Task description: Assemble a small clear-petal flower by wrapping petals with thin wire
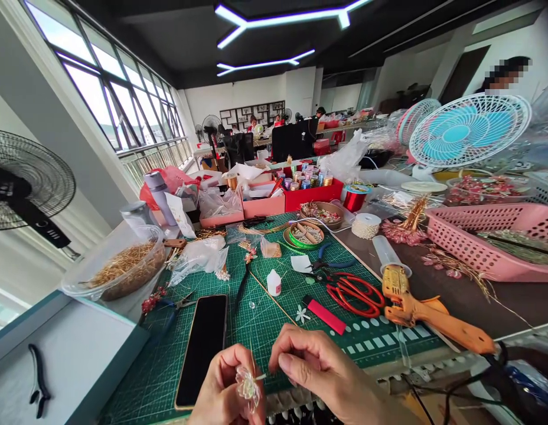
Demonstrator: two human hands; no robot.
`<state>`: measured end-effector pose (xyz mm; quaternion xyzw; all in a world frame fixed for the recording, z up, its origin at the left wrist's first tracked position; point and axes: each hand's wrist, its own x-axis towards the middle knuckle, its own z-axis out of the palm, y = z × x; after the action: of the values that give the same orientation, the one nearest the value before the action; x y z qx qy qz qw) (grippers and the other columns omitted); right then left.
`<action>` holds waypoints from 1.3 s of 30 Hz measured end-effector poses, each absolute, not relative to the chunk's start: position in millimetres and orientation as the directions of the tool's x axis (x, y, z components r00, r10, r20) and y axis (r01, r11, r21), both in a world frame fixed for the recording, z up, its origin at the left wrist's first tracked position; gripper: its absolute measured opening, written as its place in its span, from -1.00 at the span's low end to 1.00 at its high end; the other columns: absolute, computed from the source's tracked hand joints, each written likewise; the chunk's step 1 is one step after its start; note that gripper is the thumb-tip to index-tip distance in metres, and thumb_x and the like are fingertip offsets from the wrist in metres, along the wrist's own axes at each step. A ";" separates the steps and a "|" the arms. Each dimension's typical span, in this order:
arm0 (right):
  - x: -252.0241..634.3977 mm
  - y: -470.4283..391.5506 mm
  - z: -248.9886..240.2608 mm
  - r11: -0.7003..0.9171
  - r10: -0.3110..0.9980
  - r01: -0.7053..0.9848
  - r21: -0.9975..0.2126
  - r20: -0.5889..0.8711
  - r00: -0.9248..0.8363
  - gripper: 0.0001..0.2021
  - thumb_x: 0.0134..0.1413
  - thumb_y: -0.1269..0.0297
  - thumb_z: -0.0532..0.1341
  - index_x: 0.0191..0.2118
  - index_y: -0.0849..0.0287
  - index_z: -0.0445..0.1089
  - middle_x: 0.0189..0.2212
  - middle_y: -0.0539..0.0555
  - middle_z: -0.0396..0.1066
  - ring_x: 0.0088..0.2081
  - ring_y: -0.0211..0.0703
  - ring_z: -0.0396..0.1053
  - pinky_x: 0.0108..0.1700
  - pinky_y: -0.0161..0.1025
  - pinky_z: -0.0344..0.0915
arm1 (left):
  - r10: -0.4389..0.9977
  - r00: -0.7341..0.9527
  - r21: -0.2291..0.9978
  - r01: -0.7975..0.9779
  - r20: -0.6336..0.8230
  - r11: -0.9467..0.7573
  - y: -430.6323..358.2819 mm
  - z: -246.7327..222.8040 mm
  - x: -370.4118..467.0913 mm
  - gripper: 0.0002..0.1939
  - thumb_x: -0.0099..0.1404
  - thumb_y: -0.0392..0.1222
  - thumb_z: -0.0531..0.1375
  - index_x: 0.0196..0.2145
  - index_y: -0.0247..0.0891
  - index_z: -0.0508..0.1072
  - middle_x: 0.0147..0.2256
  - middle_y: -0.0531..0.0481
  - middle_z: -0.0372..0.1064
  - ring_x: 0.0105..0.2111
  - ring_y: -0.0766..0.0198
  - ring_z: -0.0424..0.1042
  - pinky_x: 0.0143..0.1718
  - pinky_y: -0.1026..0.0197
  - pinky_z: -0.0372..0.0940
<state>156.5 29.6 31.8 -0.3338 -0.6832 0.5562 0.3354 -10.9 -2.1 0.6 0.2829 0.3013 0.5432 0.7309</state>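
Note:
Between the thumb and fingers of my left hand is a clear, shimmering flower with a thin wire standing up from it. My right hand is just to the right, apart from the flower, its fingers curled together; anything inside them is too small or hidden to make out. Beneath both hands lies the near edge of a green cutting mat. A black phone rests left of my left hand. Beyond my right hand are a white flower-shaped piece and a pink-red lighter.
An orange glue gun and red-handled scissors lie at right. A small white bottle stands mid-mat. Pliers lie left, near a tub of golden stems. A pink basket and a fan stand at right.

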 end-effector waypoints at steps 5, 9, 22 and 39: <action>146.8 28.0 33.2 -0.029 0.833 0.000 -1.000 -0.024 -0.553 -0.78 -0.03 0.12 0.17 -0.45 0.19 0.31 -0.58 -0.10 0.12 -0.51 -0.33 0.02 -0.47 -0.37 -0.02 | 0.958 0.260 0.782 -0.568 -0.124 0.256 3.2 -5.9 -11.0 -0.65 -0.18 -0.10 0.44 -0.62 -0.30 0.35 -0.79 0.09 0.37 -0.83 0.51 0.25 -0.80 0.55 0.08; 141.4 25.2 32.0 0.028 0.836 0.010 -1.000 0.018 -0.548 -0.85 -0.06 0.21 0.13 -0.48 0.19 0.28 -0.62 -0.12 0.09 -0.54 -0.34 -0.01 -0.50 -0.36 -0.06 | 0.961 0.243 0.829 -0.506 -0.130 0.240 6.8 -19.0 -12.7 -0.64 -0.19 -0.08 0.44 -0.62 -0.30 0.35 -0.81 0.09 0.37 -0.85 0.47 0.26 -0.83 0.53 0.12; 144.4 74.0 41.1 0.039 0.999 -0.290 -0.956 0.045 -0.014 -0.71 -0.18 0.04 0.23 -0.50 0.16 0.23 -0.54 -0.06 0.16 -0.50 -0.29 0.10 -0.44 -0.30 0.13 | 0.964 0.109 0.924 -0.279 -0.241 0.263 11.0 10.9 -3.6 -0.82 -0.21 -0.42 0.27 -0.67 -0.31 0.31 -0.80 0.09 0.36 -0.79 0.40 0.30 -0.75 0.38 0.25; 133.3 80.9 57.4 0.938 0.252 0.336 0.090 0.489 -0.835 -0.60 0.08 0.56 0.00 0.05 0.21 0.22 -0.10 0.09 0.38 0.17 -0.01 0.02 0.25 0.10 -0.25 | 0.977 0.058 0.975 -0.077 -0.205 0.209 19.0 15.9 -12.3 -0.89 -0.20 -0.41 0.12 -0.63 -0.26 0.30 -0.75 0.14 0.29 -0.73 0.39 0.28 -0.66 0.33 0.21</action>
<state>133.3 80.9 57.4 -0.1539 -0.9540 -0.0865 0.2424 -12.3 19.0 15.9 0.4362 0.5158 0.4529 0.5819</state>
